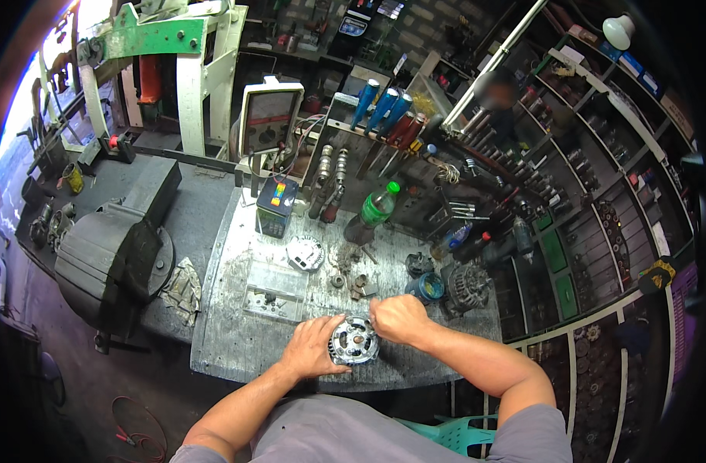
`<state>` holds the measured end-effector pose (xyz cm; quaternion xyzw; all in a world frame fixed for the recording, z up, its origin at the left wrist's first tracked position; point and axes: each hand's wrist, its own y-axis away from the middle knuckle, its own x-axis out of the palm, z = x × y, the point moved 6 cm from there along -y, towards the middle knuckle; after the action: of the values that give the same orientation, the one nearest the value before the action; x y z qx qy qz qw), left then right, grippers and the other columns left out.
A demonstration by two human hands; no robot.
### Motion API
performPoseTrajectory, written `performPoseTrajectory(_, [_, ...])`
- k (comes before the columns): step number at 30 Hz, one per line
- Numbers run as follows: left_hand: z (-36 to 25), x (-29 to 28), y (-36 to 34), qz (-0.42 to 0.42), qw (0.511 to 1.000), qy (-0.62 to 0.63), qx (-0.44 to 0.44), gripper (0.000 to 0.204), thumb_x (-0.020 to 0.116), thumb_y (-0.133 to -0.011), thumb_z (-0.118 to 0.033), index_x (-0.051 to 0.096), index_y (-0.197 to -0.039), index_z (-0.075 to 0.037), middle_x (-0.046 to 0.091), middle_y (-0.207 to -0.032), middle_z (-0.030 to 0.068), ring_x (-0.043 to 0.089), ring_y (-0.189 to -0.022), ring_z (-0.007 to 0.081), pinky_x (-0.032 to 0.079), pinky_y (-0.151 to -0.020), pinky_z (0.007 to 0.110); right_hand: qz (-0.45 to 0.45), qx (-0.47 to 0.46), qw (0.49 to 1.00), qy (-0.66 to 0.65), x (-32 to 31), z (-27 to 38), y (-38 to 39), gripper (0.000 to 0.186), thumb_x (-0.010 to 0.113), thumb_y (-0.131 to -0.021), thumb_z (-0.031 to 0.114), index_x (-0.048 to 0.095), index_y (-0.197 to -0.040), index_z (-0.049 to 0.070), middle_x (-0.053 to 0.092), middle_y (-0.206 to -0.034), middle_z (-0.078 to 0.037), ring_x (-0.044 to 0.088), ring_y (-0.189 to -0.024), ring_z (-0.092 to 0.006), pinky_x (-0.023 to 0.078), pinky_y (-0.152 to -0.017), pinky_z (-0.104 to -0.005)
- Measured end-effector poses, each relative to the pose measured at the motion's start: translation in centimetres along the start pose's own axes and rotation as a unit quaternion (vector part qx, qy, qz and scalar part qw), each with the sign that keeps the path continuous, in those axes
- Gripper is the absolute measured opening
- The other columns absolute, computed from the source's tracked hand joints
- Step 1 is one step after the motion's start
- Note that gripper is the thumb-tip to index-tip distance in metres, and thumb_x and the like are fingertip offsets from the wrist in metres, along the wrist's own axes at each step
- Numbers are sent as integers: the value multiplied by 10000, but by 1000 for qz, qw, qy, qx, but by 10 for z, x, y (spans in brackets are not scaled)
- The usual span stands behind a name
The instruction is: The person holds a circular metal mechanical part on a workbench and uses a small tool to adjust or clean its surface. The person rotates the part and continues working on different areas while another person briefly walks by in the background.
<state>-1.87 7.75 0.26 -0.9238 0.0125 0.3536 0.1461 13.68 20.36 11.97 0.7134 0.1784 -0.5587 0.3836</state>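
A round silver alternator (356, 342) sits at the near edge of the metal-topped bench. My left hand (310, 347) wraps around its left side, thumb low and fingers on top. At its upper right, my right hand (399, 318) is closed in a fist-like grip; whatever it holds is hidden. Farther back lies a round metal end cover (305, 253), with a clear plastic box (274, 296) of small parts in front of it. Several small metal pieces (358, 285) are scattered beyond my hands. A blue jar (428, 288) and another alternator (467, 287) stand to the right.
A large vise (110, 251) and a rag (183, 291) occupy the left. Behind stand a boxed item (277, 207), a green-capped bottle (379, 204), an analog meter (269, 116) and racked screwdrivers (385, 108). Parts shelves (592, 181) line the right; a person (501, 116) is beyond the rack.
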Motion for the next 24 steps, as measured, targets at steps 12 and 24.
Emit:
performPoseTrajectory(12, [-6, 4, 7, -40, 999, 1, -22, 1309, 1099, -646, -570, 487, -1718, -136, 623, -1510, 162, 620, -1385, 410, 513, -1187, 563, -44, -82, 996, 11, -7, -8, 0, 168, 743, -922, 117, 865, -1035, 99, 814, -1021, -133, 782, -1075, -355, 520, -1126, -588])
performPoseTrajectory(24, [2, 6, 1, 14, 1000, 9, -19, 1336, 1092, -669, -576, 451, -1757, -138, 596, -1586, 164, 575, -1463, 405, 499, -1242, 559, -86, -285, 945, 136, -11, -5, 10, 205, 753, -961, 166, 854, -1136, 129, 714, -1018, -36, 719, -1169, -276, 420, -1320, -643])
